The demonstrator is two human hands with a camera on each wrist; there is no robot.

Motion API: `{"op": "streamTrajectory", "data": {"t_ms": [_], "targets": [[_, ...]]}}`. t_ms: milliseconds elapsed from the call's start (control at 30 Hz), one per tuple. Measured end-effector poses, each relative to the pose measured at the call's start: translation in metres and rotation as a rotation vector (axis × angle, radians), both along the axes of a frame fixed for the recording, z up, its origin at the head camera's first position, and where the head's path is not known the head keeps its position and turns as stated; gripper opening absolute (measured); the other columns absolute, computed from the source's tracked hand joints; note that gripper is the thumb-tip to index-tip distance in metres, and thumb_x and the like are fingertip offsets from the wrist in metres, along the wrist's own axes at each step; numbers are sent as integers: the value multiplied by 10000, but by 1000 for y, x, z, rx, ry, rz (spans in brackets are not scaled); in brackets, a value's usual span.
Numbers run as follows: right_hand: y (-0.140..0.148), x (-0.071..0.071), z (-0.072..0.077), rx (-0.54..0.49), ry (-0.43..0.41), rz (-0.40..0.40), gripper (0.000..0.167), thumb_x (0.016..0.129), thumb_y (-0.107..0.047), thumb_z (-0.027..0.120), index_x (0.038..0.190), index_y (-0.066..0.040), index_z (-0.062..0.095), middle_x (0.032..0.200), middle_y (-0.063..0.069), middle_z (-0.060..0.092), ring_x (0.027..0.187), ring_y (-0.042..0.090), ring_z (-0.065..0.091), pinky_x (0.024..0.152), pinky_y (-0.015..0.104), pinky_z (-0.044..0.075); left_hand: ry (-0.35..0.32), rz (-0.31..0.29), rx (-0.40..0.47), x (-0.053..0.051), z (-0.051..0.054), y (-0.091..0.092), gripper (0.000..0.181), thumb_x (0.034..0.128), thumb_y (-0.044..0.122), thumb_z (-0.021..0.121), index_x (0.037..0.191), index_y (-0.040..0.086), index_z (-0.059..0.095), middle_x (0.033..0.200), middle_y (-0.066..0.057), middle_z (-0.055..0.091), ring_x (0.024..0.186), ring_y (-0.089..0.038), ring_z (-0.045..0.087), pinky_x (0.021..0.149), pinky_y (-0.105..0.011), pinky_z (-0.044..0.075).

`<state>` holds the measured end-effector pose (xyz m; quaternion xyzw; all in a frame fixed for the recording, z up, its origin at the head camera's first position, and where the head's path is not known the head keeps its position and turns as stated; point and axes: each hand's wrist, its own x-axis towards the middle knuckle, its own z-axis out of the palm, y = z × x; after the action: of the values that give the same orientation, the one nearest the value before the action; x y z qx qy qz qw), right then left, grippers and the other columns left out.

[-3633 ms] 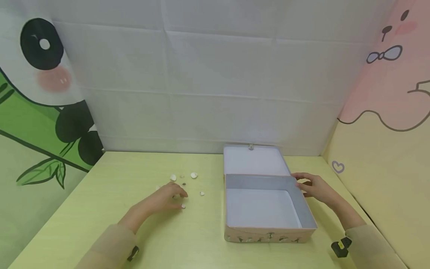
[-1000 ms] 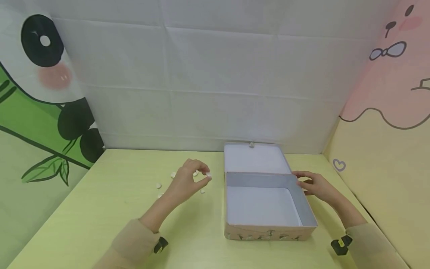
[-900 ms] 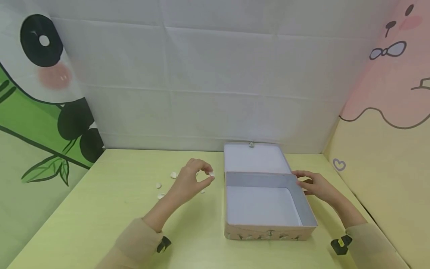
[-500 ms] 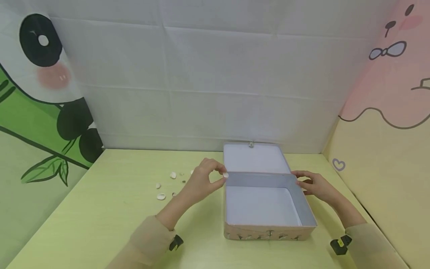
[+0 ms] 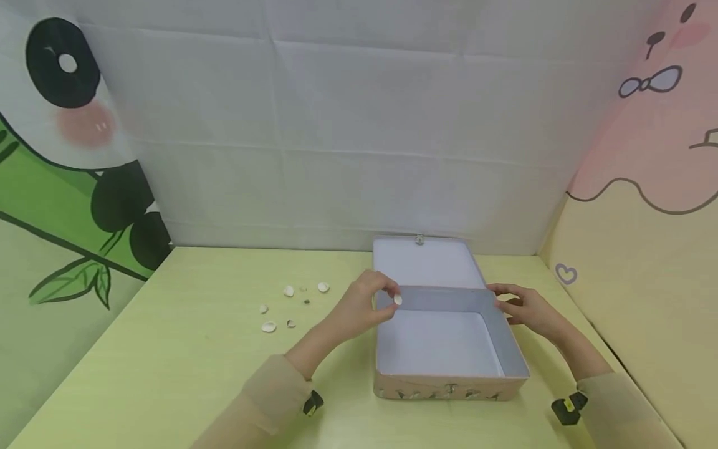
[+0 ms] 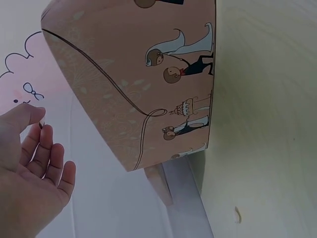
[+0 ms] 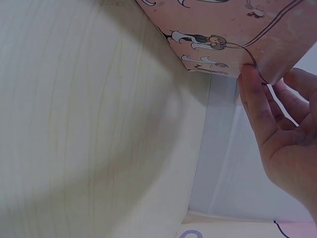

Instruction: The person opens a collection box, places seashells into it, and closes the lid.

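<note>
My left hand [image 5: 364, 305] pinches a small white seashell [image 5: 397, 300] between thumb and fingertips, above the left rim of a box [image 5: 451, 388] with its lid raised. The left wrist view shows the same hand [image 6: 34, 173] beside the box's pink printed side [image 6: 124, 84], the shell mostly hidden by the fingertips. At the box's rear right corner my right hand [image 5: 530, 315] holds the side, thumb and fingers about the corner. In the right wrist view this hand [image 7: 287, 129] touches the printed wall [image 7: 233, 34]. The visible box floor is bare.
Several small shells lie on the yellow-green table left of the box, among them a white shell [image 5: 268, 327], another shell [image 5: 323, 287] and a small dark piece [image 5: 306, 302]. The open lid [image 5: 426, 262] leans back near the white rear wall [image 5: 359, 125].
From among the shells, my left hand has risen and moved right to the box's left rim with a shell pinched in it. My right hand stays at the box corner.
</note>
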<state>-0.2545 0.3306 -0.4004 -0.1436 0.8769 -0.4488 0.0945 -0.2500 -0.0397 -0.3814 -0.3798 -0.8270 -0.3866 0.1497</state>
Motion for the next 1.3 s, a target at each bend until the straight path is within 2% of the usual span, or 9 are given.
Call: {"op": "streamTrajectory", "data": {"t_ms": [233, 367, 467, 567, 667, 800, 967, 1167, 1300], "targets": [[-1, 0, -1, 12, 2, -3, 536, 964, -232, 545, 1404, 21, 375, 1378, 312, 402, 1146, 436, 532, 796, 433, 552, -69, -34, -104, -7, -12, 6, 166, 801, 101, 719, 949, 125, 649, 906, 45, 640, 889, -117, 501, 820, -269, 436], [-1, 0, -3, 13, 2, -6, 532, 966, -227, 542, 1406, 18, 374, 1384, 309, 396, 1154, 439, 525, 799, 436, 550, -100, -89, -174, -14, -20, 8, 145, 801, 129, 729, 930, 129, 662, 863, 58, 647, 876, -179, 539, 802, -250, 413], [-1, 0, -3, 10, 1, -7, 523, 967, -213, 540, 1407, 17, 375, 1386, 310, 394, 1154, 439, 526, 799, 436, 550, -107, -119, -216, -19, -24, 10, 134, 800, 134, 733, 913, 123, 661, 843, 68, 648, 869, -150, 580, 827, -254, 409], [-1, -1, -4, 7, 3, -4, 521, 968, -208, 538, 1407, 19, 372, 1384, 310, 395, 1149, 437, 528, 797, 432, 551, -111, -113, -270, -22, -27, 12, 129, 806, 157, 735, 908, 132, 660, 843, 86, 641, 867, -80, 576, 859, -246, 413], [-1, -1, -4, 4, 7, -3, 522, 968, -204, 538, 1407, 23, 369, 1382, 310, 398, 1147, 434, 531, 793, 422, 553, -117, -102, -327, -24, -29, 14, 124, 809, 182, 736, 904, 148, 663, 845, 100, 636, 883, -85, 572, 887, -248, 402], [-1, -1, -4, 0, 5, -9, 521, 966, -198, 541, 1406, 25, 371, 1378, 309, 401, 1140, 426, 536, 788, 402, 556, -104, -105, -383, -25, -29, 15, 134, 807, 206, 740, 905, 144, 672, 848, 96, 640, 910, -144, 583, 928, -278, 379], [-1, 0, -3, -5, 3, -9, 521, 967, -205, 540, 1404, 25, 373, 1377, 310, 402, 1145, 429, 533, 794, 409, 554, -133, -129, -415, -25, -25, 15, 207, 809, 221, 744, 963, 97, 683, 896, 48, 662, 929, -151, 589, 915, -283, 395], [-1, -1, -3, -8, -4, -6, 537, 967, -231, 541, 1409, 21, 369, 1382, 313, 395, 1149, 429, 529, 801, 421, 551, -170, -158, -409, -24, -18, 10, 216, 820, 224, 736, 995, 113, 675, 977, 2, 676, 954, -129, 585, 899, -252, 428], [-1, 0, -3, -14, -4, -1, 542, 966, -230, 542, 1409, 26, 365, 1381, 313, 396, 1148, 428, 529, 797, 410, 554, -176, -162, -389, -19, -8, 3, 223, 823, 224, 733, 1012, 123, 670, 1003, 6, 671, 985, -146, 578, 899, -268, 437]]}}
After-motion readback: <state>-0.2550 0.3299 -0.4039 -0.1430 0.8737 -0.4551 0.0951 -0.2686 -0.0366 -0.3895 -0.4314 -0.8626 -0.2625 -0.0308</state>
